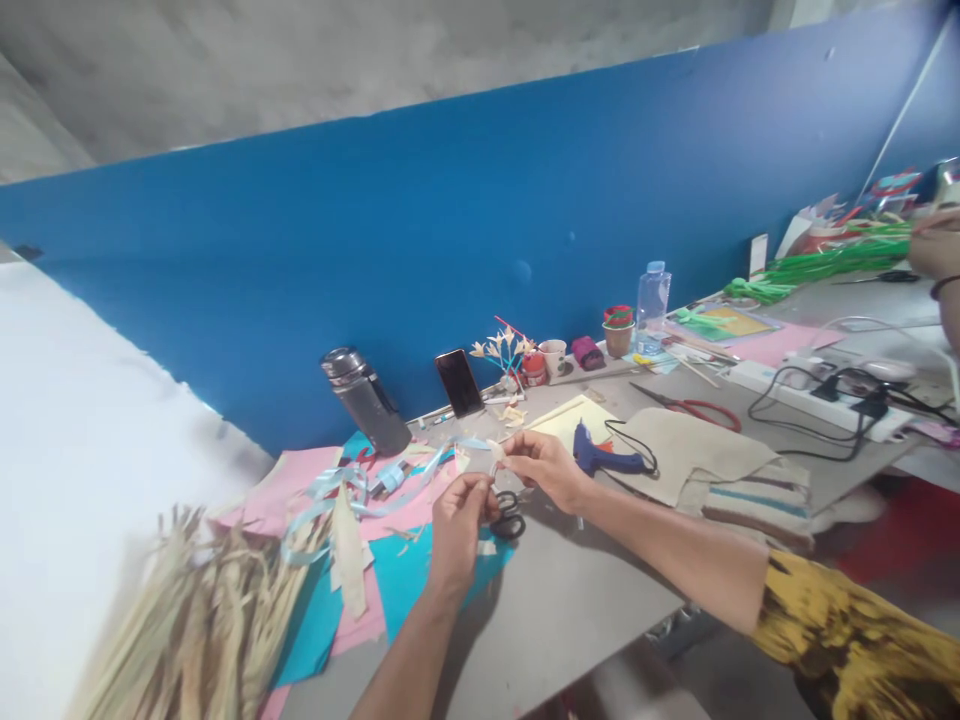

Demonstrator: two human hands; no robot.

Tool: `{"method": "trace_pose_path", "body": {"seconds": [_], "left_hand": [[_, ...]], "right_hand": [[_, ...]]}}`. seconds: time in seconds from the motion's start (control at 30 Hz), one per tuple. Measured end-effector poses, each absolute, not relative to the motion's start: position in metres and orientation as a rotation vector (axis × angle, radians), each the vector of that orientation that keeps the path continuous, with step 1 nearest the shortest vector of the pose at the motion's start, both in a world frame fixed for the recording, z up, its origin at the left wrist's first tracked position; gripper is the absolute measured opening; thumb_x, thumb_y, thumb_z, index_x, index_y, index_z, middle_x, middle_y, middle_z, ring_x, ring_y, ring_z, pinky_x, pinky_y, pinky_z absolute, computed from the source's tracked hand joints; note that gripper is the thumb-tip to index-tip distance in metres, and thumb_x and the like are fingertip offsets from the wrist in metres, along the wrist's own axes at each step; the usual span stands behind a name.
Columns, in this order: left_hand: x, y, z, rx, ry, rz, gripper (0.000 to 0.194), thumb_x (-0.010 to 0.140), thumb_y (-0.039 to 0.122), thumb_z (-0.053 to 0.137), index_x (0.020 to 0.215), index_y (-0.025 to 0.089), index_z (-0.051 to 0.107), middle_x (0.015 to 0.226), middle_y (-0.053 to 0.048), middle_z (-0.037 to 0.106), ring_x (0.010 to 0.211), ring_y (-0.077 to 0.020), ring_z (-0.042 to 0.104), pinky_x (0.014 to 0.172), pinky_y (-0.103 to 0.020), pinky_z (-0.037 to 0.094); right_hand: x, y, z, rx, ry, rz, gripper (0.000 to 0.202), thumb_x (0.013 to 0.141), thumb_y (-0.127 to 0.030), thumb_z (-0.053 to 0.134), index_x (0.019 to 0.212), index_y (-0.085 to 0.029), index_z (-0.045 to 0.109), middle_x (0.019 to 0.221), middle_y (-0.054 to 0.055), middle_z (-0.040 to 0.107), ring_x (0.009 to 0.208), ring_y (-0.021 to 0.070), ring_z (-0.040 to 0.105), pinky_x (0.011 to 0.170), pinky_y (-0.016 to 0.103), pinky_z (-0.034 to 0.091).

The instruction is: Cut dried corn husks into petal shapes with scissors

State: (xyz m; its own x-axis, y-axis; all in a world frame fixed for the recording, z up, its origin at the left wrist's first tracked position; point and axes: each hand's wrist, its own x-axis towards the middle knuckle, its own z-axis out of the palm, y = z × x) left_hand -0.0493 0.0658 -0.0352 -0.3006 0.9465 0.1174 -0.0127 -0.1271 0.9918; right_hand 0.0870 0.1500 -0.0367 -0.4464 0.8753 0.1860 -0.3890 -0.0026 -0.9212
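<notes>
Grey worktable (pixel 570 610) pushed up against a bright blue partition (pixel 465 220), craft stuff scattered everywhere. Both hands are up over the table working the same little thing: the right hand (pixel 546 466) has its fingertips pinched shut on a small pale strip of dried leaf (pixel 493 452), and the left hand (pixel 459 520) is closed in on it from below, though whether it really has a hold on the strip or just touches it I can't tell, too small and a bit blurry. Right under the hands there's a pair of black-handled scissors (pixel 508 516) lying on a teal paper sheet (pixel 409 575), with pink paper (pixel 296 490) beside that and some light blue ribbon (pixel 352 495) curling over the lot. Just right of the right hand sits a blue glue gun (pixel 604 455) on a yellow sheet (pixel 566 418). Bottom left is a big bundle of dried straw-like leaves (pixel 202 620). Further back along the partition: a dark flask (pixel 365 400) leaning, a phone (pixel 459 382) propped up, a clear water bottle (pixel 652 305), and red-handled scissors (pixel 694 408) lying flat. A white power strip (pixel 814 398) with black cables is off to the right, and another person's hand (pixel 937 245) pokes in at the far right edge
</notes>
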Motion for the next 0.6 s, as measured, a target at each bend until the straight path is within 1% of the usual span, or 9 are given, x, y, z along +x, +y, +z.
{"method": "trace_pose_path", "body": {"seconds": [0.1, 0.17, 0.23, 0.3, 0.4, 0.5, 0.6], "left_hand": [[-0.0491, 0.065, -0.0323, 1.052, 1.282, 1.56, 0.023, 0.075, 0.034, 0.071, 0.072, 0.018, 0.055, 0.063, 0.002, 0.058, 0.057, -0.0107, 0.052, 0.056, -0.022, 0.041], [-0.0479, 0.0641, -0.0311, 0.998, 1.224, 1.561, 0.022, 0.078, 0.034, 0.068, 0.074, 0.019, 0.053, 0.069, 0.002, 0.06, 0.056, -0.0106, 0.053, 0.055, -0.023, 0.041], [-0.0464, 0.0634, -0.0312, 0.995, 1.228, 1.546, 0.018, 0.08, 0.034, 0.065, 0.08, 0.019, 0.054, 0.073, 0.001, 0.063, 0.055, -0.0106, 0.054, 0.054, -0.023, 0.041], [-0.0454, 0.063, -0.0324, 1.02, 1.234, 1.528, 0.015, 0.082, 0.032, 0.062, 0.082, 0.019, 0.054, 0.07, 0.001, 0.062, 0.053, -0.0105, 0.053, 0.054, -0.023, 0.041], [-0.0455, 0.0636, -0.0354, 1.021, 1.143, 1.526, 0.015, 0.085, 0.03, 0.058, 0.076, 0.019, 0.051, 0.06, 0.004, 0.056, 0.05, -0.0107, 0.05, 0.053, -0.023, 0.04], [-0.0475, 0.0649, -0.0376, 1.032, 1.094, 1.541, 0.017, 0.085, 0.028, 0.054, 0.071, 0.02, 0.049, 0.053, 0.005, 0.049, 0.047, -0.0107, 0.047, 0.05, -0.023, 0.038], [-0.05, 0.0653, -0.0369, 1.099, 1.157, 1.533, 0.021, 0.087, 0.03, 0.051, 0.068, 0.019, 0.05, 0.049, 0.005, 0.047, 0.045, -0.0113, 0.046, 0.047, -0.023, 0.037]], "right_hand": [[0.0872, 0.1492, -0.0382, -0.587, -1.348, 1.605, 0.028, 0.068, -0.036, 0.076, 0.082, -0.016, 0.062, 0.063, -0.002, 0.064, 0.045, 0.0066, 0.041, 0.043, 0.021, 0.028], [0.0877, 0.1485, -0.039, -0.592, -1.379, 1.567, 0.026, 0.069, -0.036, 0.075, 0.082, -0.016, 0.063, 0.063, -0.003, 0.062, 0.047, 0.0073, 0.042, 0.045, 0.022, 0.03], [0.0886, 0.1483, -0.0398, -0.602, -1.418, 1.499, 0.024, 0.071, -0.034, 0.074, 0.082, -0.016, 0.063, 0.063, -0.003, 0.06, 0.05, 0.0083, 0.045, 0.048, 0.023, 0.034], [0.0894, 0.1485, -0.0405, -0.618, -1.467, 1.411, 0.021, 0.073, -0.032, 0.073, 0.082, -0.017, 0.063, 0.066, -0.002, 0.061, 0.056, 0.0103, 0.05, 0.054, 0.024, 0.039], [0.0894, 0.1488, -0.0416, -0.633, -1.509, 1.315, 0.02, 0.075, -0.033, 0.072, 0.084, -0.018, 0.063, 0.073, 0.0, 0.064, 0.065, 0.0135, 0.056, 0.061, 0.026, 0.043], [0.0884, 0.1474, -0.041, -0.655, -1.511, 1.262, 0.021, 0.076, -0.033, 0.07, 0.087, -0.018, 0.061, 0.074, 0.0, 0.063, 0.067, 0.0145, 0.057, 0.063, 0.027, 0.044], [0.0885, 0.1437, -0.0388, -0.688, -1.545, 1.161, 0.019, 0.077, -0.031, 0.068, 0.09, -0.019, 0.06, 0.077, 0.001, 0.064, 0.068, 0.0146, 0.057, 0.063, 0.027, 0.044]]}}
